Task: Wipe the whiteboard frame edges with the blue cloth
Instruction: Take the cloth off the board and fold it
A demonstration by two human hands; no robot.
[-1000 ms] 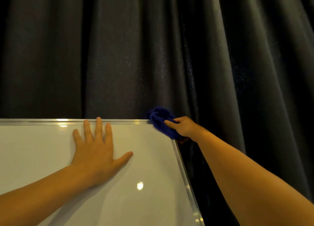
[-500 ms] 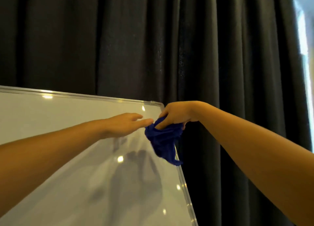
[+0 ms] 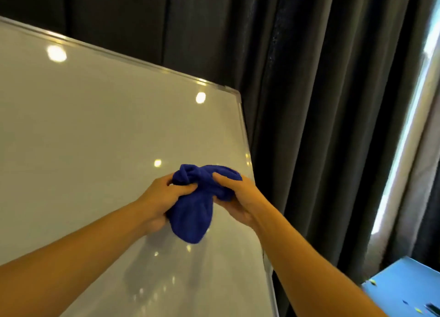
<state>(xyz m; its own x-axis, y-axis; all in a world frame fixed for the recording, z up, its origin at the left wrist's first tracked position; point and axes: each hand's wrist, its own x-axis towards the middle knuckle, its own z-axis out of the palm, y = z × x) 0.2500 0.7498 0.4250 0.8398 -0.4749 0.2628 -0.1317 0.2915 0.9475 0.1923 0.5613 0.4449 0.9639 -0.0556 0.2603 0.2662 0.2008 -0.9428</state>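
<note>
Both hands — left hand (image 3: pixel 160 198), right hand (image 3: pixel 234 195) — grip the bunched blue cloth (image 3: pixel 194 207) in front of the whiteboard (image 3: pixel 95 130). It looks soft, light and floppy — best gathered into a wad before pressing along the frame edge (image 3: pixel 245 145) beyond.

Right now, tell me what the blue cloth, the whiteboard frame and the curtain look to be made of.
Blue cloth: soft, fuzzy fabric, likely microfibre or terry; it bunches into matte folds.
Whiteboard frame: probably aluminium, with a silvery satin finish that catches glints of light.
Curtain: heavy dark woven fabric, with a faint sheen along its pleats.
</note>
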